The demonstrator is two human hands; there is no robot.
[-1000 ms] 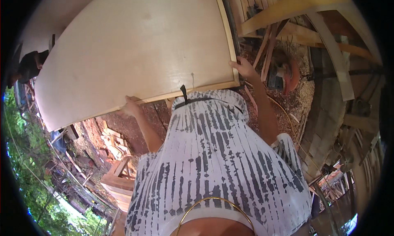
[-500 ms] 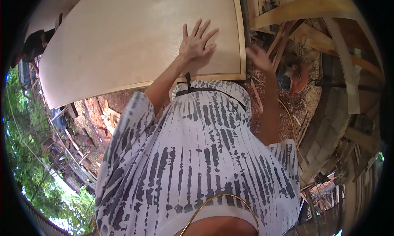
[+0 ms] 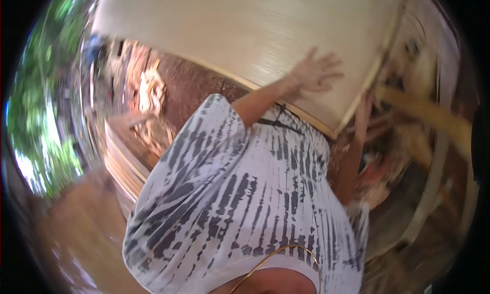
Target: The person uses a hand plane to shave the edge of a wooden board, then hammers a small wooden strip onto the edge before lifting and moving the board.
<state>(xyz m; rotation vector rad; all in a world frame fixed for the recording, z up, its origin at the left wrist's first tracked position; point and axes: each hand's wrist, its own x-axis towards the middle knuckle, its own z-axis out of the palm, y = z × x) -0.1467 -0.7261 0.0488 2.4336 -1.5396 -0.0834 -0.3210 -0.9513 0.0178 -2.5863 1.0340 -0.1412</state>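
A large pale wooden panel (image 3: pixel 240 28) with light edging strips lies in front of my body. My left hand (image 3: pixel 316 74) is over its face near the close corner, palm down with fingers spread and nothing held. Motion blurs it somewhat. Beside the panel's right-hand edge is my right hand (image 3: pixel 363 105), raised along the edging strip. Its fingers are smeared and partly lost against the edge, so whether they grip it is unclear.
Wood offcuts (image 3: pixel 151 87) lie on the reddish ground at left, with stacked boards (image 3: pixel 122 163) nearer. To the right are a long curved board (image 3: pixel 426 110) and a blurred orange-red object (image 3: pixel 375 171). Green foliage (image 3: pixel 46 115) shows at far left.
My view has swung, so the panel now appears slanted. My left hand stays spread over the panel, closer to its corner. My right hand has come up against the panel's right edge.
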